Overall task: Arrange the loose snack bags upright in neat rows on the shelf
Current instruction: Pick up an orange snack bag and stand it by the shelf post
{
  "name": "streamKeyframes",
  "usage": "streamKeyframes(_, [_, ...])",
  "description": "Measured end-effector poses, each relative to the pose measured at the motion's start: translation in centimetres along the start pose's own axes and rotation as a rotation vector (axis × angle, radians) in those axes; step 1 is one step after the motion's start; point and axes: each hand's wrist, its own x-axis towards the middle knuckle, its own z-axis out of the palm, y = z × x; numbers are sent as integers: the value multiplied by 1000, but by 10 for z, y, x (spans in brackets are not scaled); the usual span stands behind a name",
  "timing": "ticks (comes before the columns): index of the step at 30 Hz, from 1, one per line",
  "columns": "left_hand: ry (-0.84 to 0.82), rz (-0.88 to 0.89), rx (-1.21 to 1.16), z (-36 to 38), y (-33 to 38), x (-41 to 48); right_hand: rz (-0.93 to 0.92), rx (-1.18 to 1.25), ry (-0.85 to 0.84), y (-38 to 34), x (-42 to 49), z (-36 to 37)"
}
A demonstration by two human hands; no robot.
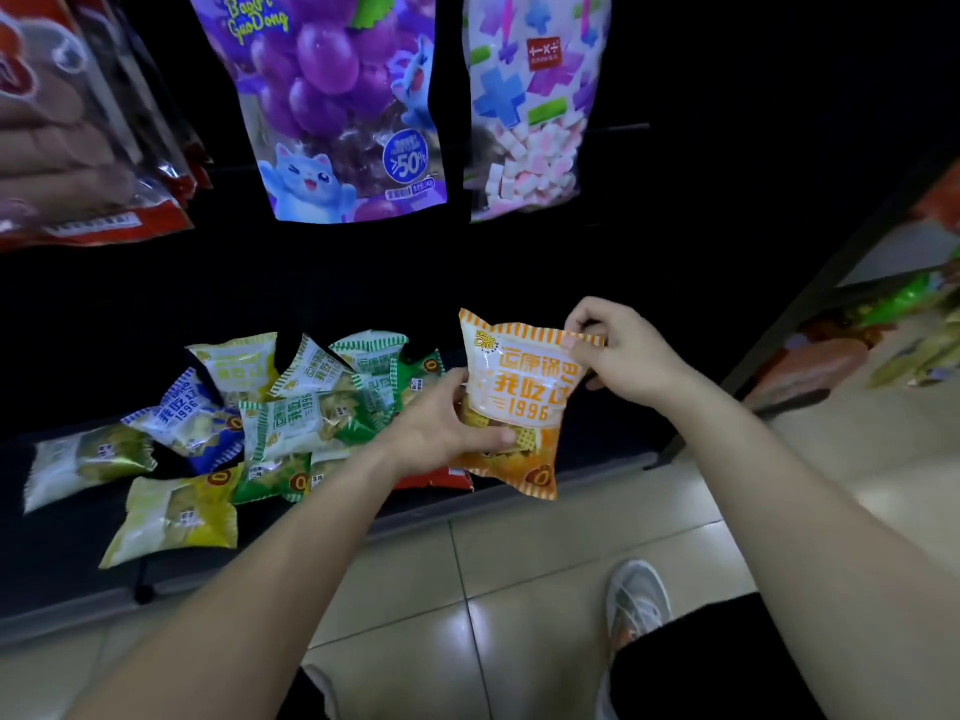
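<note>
I hold an orange snack bag [524, 387] upright above the front of the black bottom shelf [571, 472]. My left hand [441, 423] grips its lower left side, thumb across the front. My right hand [618, 350] pinches its top right corner. To the left, several loose snack bags lie in a jumbled heap on the shelf: green ones [306, 413], a blue one [182, 413], yellow ones [176, 517] and a pale one [83, 465]. A red bag [441, 479] lies flat under my left wrist.
Above the shelf hang a purple grape candy bag [332, 101], a marshmallow bag [530, 106] and red bags [78, 122] at the left. The right part of the shelf is dark and bare. Tiled floor [519, 563] and my shoe [636, 600] are below; another rack [893, 314] stands at right.
</note>
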Motion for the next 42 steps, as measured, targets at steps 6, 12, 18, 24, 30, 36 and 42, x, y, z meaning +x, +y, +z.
streamKeyframes(6, [119,29,-63,-5,-3,2,127,354,9,3,-8,3])
streamKeyframes(12, [248,7,-111,8,-3,11,214,166,-269,11,-5,22])
streamKeyframes(18, [311,59,-216,5,4,24,129,133,-220,32,14,22])
streamKeyframes(24, [247,155,185,-3,2,53,117,-24,-322,71,32,25])
streamKeyframes(30, [212,84,438,19,-1,119,211,-83,-327,101,68,13])
streamKeyframes(36, [318,17,496,30,-5,219,361,-303,-247,164,121,-9])
streamKeyframes(42, [371,-24,530,57,-9,326,361,-427,-306,233,168,2])
